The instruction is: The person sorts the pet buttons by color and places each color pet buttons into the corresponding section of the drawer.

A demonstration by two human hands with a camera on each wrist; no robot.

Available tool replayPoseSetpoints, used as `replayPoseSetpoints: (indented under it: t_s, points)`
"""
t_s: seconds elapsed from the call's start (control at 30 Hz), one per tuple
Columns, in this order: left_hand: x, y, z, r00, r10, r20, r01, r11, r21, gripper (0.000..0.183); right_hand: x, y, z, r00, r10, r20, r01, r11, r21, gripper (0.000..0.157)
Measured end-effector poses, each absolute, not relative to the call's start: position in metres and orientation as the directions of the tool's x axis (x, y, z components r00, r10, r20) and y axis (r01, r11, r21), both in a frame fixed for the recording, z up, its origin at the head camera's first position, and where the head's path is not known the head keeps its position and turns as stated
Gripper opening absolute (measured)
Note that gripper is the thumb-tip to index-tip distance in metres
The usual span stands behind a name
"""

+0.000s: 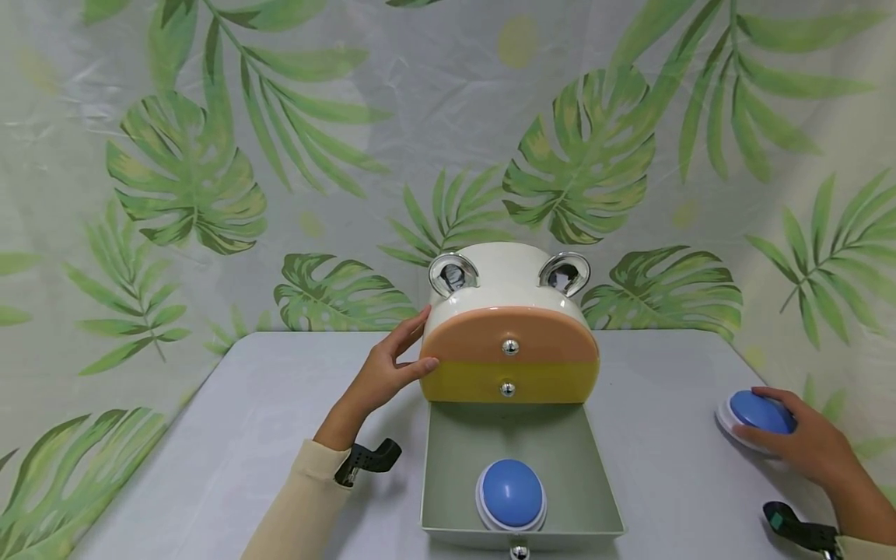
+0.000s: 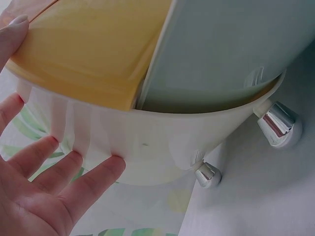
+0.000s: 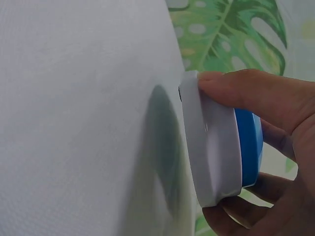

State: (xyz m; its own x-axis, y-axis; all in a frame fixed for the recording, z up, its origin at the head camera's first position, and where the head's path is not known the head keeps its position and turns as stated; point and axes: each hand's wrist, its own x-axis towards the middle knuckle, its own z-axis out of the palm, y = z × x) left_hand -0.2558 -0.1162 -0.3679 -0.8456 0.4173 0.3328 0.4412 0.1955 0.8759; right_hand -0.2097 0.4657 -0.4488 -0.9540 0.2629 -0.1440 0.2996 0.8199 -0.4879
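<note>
A frog-faced storage box (image 1: 509, 334) with orange and yellow drawer fronts stands on the table. My left hand (image 1: 381, 372) touches its left side, thumb at the front edge. In the left wrist view, the spread fingers (image 2: 93, 184) of that hand rest their tips against the white side wall. The green bottom drawer (image 1: 455, 459) is pulled out, and a blue-topped push button (image 1: 512, 491) with a white base lies in it. At the far right, my right hand (image 1: 805, 435) holds a second blue push button (image 1: 761, 412) by its white base (image 3: 211, 142), just above the table surface.
The white table (image 1: 266, 412) spreads on both sides of the box. A leaf-printed cloth (image 1: 448, 117) hangs behind it. The table's right edge runs close by my right hand. Chrome feet (image 2: 280, 125) show under the box in the left wrist view.
</note>
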Motion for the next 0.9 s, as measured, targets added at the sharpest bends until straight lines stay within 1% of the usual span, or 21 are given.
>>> replayPoseSetpoints:
  t_s: [0.13, 0.3, 0.67, 0.9]
  points:
    - [-0.256, -0.116, -0.368, -0.844, 0.420, 0.332, 0.441, 0.193, 0.877, 0.071, -0.208, 0.461, -0.444, -0.959, 0.261, -0.107, 0.279, 0.827, -0.488, 0.109]
    - [-0.256, -0.116, -0.368, -0.844, 0.422, 0.332, 0.442, 0.193, 0.876, 0.071, -0.208, 0.456, -0.440, -0.972, 0.233, -0.038, 0.222, 0.849, -0.480, 0.104]
    - [-0.255, -0.116, -0.367, -0.843, 0.422, 0.333, 0.441, 0.187, 0.878, 0.071, -0.201, 0.427, -0.410, -0.984, 0.159, 0.079, 0.103, 0.873, -0.476, 0.094]
    - [-0.256, -0.115, -0.366, -0.845, 0.417, 0.334, 0.442, 0.195, 0.875, 0.072, -0.201, 0.404, -0.391, -0.990, 0.095, 0.101, 0.031, 0.861, -0.508, 0.092]
